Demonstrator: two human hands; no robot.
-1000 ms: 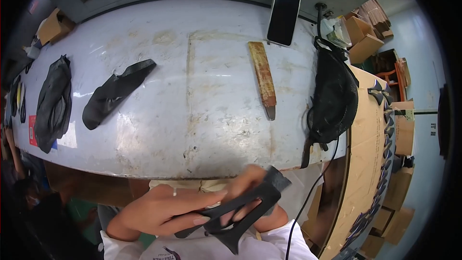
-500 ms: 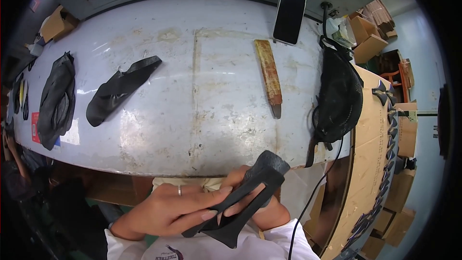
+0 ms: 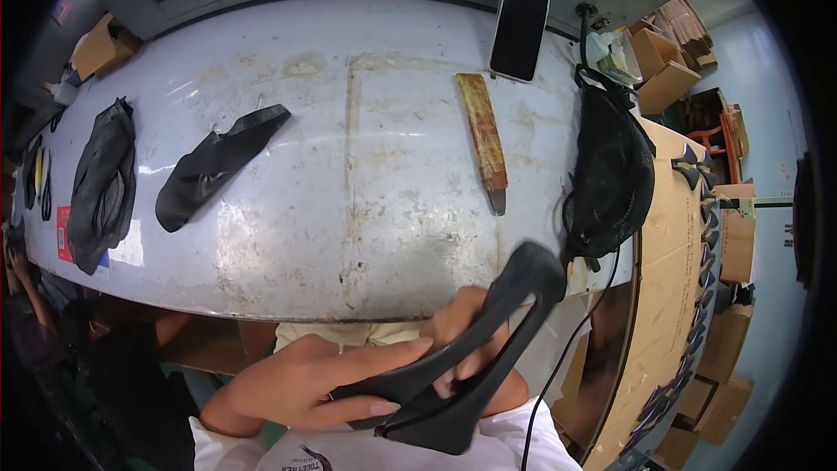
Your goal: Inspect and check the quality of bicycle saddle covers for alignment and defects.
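Currently left hand [image 3: 305, 381] and right hand [image 3: 462, 318] grip one black piece [image 3: 504, 366], lower centre; one phone [image 3: 520, 28] on stained table [image 3: 418, 183]; cartons [image 3: 724, 331] far right.

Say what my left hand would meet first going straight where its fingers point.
Beyond the black looped piece your left hand holds, probably your right hand, though depth there is hard to judge.

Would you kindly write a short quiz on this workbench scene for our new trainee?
1. True or false: the left hand and right hand both touch the black, curved, slotted piece.
2. Which lies nearest the black-screened rectangular phone: (a) crumpled black bundle, (b) rust-stained yellow-brown strip, (c) flat, elongated black piece?
3. Fill in: the black mesh-like pouch lies to the ___ of the strip.

Key: 1 true; 2 b; 3 right.
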